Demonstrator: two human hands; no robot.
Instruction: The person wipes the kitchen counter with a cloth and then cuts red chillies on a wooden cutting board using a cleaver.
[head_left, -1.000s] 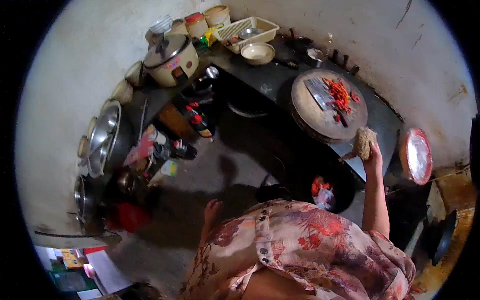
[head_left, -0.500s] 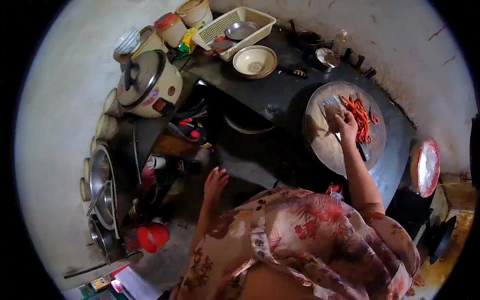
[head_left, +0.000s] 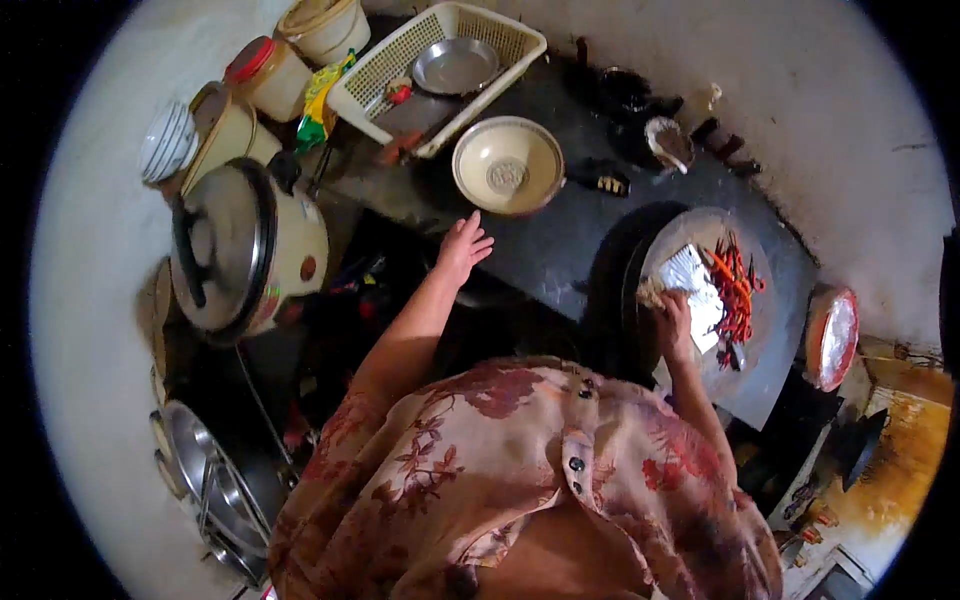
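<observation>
My right hand (head_left: pixel 674 330) is closed on a crumpled brownish cloth (head_left: pixel 650 292) over the left part of a round chopping board (head_left: pixel 765 300). Just beside it lies a cleaver (head_left: pixel 697 285), its broad blade shining brightly. Red chilies (head_left: pixel 735 290) lie heaped on the board to the right of the blade. My left hand (head_left: pixel 465 248) is stretched out with fingers apart and nothing in it. Its fingertips come close to the near rim of a cream bowl (head_left: pixel 508 170); whether they touch, I cannot tell.
Behind the bowl stands a cream plastic basket (head_left: pixel 365 115) with a metal plate (head_left: pixel 455 66) inside. A rice cooker (head_left: pixel 225 250) is at the left, near tubs and a red-lidded jar (head_left: pixel 268 75). Dark counter (head_left: pixel 540 255) runs between bowl and board. A red-rimmed container (head_left: pixel 832 338) is at the right.
My left hand has risen from low over the dark gap and reached forward to the bowl. My right hand, with the cloth, has shifted toward the board's left side. The view has turned.
</observation>
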